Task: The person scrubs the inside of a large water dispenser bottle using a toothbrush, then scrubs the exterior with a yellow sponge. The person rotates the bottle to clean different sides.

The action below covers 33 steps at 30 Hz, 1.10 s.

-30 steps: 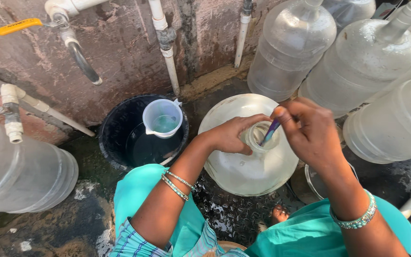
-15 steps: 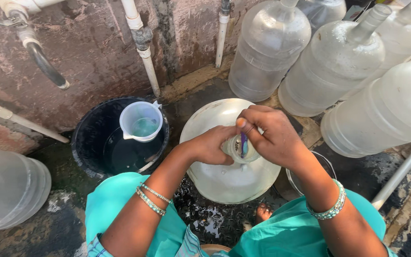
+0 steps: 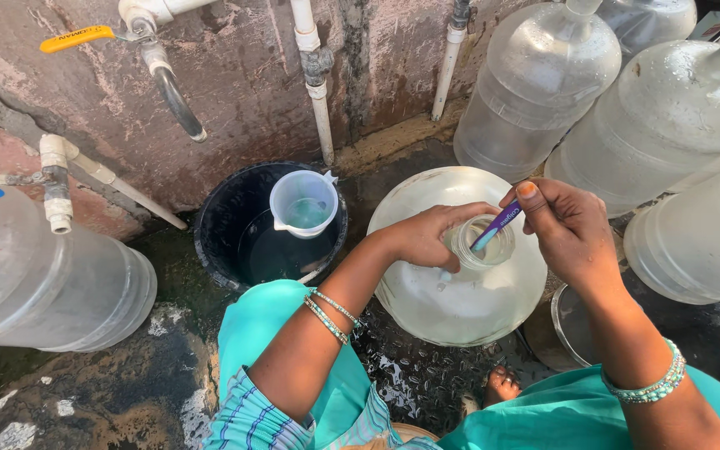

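Note:
A large clear water jug stands upright in front of me on the wet ground. My left hand grips its neck just beside the round mouth. My right hand holds a purple toothbrush by its handle, with the brush end dipped into the jug's mouth. Bangles show on both of my wrists.
A black bucket of water with a clear plastic mug floating in it stands left of the jug. Several big clear jugs lean at the right, another lies at the left. Pipes and a tap run along the stained wall. A steel bowl sits by my right arm.
My right hand has drawn back to the right, so the toothbrush now slants into the jug's mouth. The view has also shifted a little.

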Tool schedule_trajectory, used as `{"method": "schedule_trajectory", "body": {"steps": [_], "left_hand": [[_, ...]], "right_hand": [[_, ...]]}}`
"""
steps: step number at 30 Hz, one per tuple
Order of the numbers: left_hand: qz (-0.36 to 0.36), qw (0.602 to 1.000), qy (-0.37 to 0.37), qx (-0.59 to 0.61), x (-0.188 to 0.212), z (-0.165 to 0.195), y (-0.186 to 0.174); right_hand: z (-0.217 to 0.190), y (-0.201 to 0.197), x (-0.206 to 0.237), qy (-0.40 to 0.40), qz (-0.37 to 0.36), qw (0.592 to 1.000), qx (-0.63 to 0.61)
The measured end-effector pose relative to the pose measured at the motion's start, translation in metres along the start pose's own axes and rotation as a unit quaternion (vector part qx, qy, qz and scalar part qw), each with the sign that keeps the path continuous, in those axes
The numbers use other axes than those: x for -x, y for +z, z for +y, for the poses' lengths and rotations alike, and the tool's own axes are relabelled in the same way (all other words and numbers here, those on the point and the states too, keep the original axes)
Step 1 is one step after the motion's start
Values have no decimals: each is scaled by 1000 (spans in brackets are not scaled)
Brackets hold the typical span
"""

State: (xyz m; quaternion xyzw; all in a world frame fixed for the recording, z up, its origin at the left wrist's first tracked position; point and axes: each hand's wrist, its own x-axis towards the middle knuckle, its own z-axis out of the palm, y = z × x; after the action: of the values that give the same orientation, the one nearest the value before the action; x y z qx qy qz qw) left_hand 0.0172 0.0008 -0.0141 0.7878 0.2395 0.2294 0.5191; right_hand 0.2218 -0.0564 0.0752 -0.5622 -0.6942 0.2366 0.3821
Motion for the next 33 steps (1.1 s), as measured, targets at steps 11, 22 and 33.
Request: {"method": "schedule_trajectory", "body": {"steps": [11, 22, 33], "left_hand": [[-19, 996, 10, -86, -6, -13, 13], [163, 978, 84, -101, -7, -19, 34], [143, 966, 87, -196, -8, -4, 2]], "right_hand": [[-19, -20, -9, -249, -140, 949, 132], [-14, 1, -11, -178, -114, 968, 138], [-78, -61, 43, -234, 109, 960, 111]]}}
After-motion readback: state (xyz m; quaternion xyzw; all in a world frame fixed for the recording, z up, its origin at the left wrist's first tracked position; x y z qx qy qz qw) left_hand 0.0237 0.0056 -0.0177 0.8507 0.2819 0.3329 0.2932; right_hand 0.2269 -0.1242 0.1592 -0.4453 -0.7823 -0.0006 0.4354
